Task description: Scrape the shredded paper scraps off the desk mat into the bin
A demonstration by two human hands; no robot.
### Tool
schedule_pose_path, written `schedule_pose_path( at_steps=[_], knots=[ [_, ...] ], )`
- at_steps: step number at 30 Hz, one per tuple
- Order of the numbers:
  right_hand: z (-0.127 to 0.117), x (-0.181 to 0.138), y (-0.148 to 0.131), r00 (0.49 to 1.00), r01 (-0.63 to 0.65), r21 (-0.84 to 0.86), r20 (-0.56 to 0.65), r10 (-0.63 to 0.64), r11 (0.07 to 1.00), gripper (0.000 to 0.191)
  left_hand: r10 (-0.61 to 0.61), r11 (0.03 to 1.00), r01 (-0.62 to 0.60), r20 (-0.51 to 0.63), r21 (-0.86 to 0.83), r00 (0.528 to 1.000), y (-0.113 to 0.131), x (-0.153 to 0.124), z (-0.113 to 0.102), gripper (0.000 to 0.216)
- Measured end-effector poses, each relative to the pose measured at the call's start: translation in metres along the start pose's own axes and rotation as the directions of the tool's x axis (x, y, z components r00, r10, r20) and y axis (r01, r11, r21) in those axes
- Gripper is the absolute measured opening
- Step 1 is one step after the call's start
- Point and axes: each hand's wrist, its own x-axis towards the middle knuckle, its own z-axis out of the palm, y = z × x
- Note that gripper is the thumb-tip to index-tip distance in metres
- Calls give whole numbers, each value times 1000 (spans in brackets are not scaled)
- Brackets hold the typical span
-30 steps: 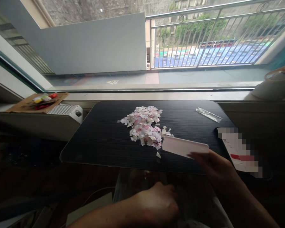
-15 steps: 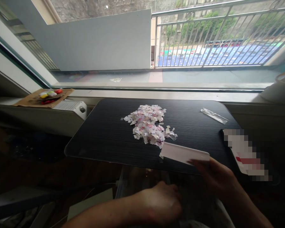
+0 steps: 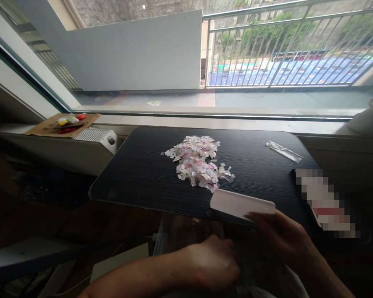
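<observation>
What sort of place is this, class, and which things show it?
Probably an indoor work spot by a window: a dark table bearing paper scraps stands beside the sill, and a metal railing shows outside.

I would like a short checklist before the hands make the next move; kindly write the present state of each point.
1. Right hand grips the pale strip: ok.
2. Left hand empty: cannot tell, too dark in front of the tabletop.
3. Paper pieces in one compact pile: not ok, some lie scattered at its right side.
4. Clear wrapper apart from the paper pieces: ok.
5. Pale strip touching the paper pieces: cannot tell from this view.
</observation>
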Motion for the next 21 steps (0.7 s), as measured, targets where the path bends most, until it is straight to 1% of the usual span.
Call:
schedule_pose_path(
  at_steps=[3, 5, 8, 11, 12, 15, 16, 18, 21],
  knots=[
    [0, 1, -1, 994, -1, 25, 113, -2, 1000, 19, -3, 1000, 3, 9, -5, 1000, -1, 0, 2, 14],
    [0, -1, -3, 991, -30, 25, 132, 26, 999, 21, 3, 1000, -3, 23, -7, 1000, -2, 1, 2, 14],
    [0, -4, -5, 997, -67, 36, 45, 66, 997, 29, 9, 1000, -9, 29, -2, 1000, -2, 1, 1, 15],
    [-5, -5, -4, 997, -63, 23, 38, 62, 998, 33, 1, 1000, -1, 23, 7, 1000, 0, 1, 0, 14],
    [-7, -4, -3, 998, -68, 7, 8, 67, 998, 31, -1, 1000, 1, 14, 13, 1000, 0, 1, 0, 14],
    [-11, 2, -4, 985, -100, -59, -146, 90, 993, 27, 4, 1000, -3, -39, 19, 999, 0, 1, 4, 14],
    [-11, 4, -5, 984, -95, -76, -159, 82, 993, 27, 5, 1000, -4, -62, 17, 998, 0, 1, 6, 15],
    [-9, 7, -6, 989, -74, -99, -134, 60, 992, 26, 12, 1000, -11, -93, 10, 996, -2, 2, 10, 15],
    [-14, 5, -6, 991, -81, -114, -117, 68, 990, 24, 29, 1000, -29, -102, 4, 994, -5, 2, 15, 15]
  ],
)
